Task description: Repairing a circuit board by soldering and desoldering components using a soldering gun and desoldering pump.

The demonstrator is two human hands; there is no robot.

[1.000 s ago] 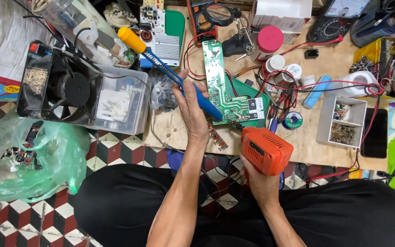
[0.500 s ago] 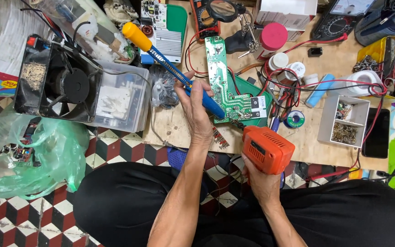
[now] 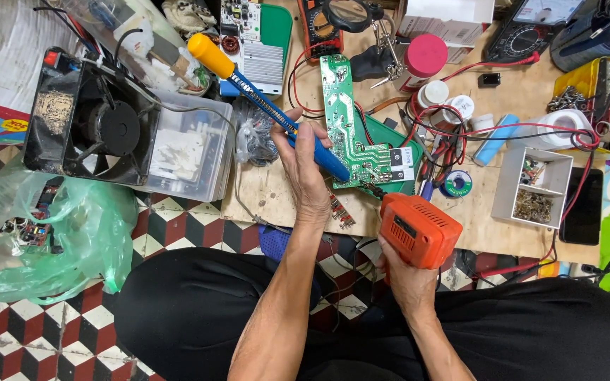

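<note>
At the table's near edge I see my right hand with fingers wrapped around the orange gun, its tip at the green board, and beyond it my left hand gripping the blue pump toward the middle.

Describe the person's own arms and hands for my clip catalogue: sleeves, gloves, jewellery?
Both forearms are bare, with no sleeve showing up to the bottom edge of the picture. The left hand and the right hand wear no gloves. No watch, bracelet or ring shows. Black trousers cover the crossed legs beneath.
</note>
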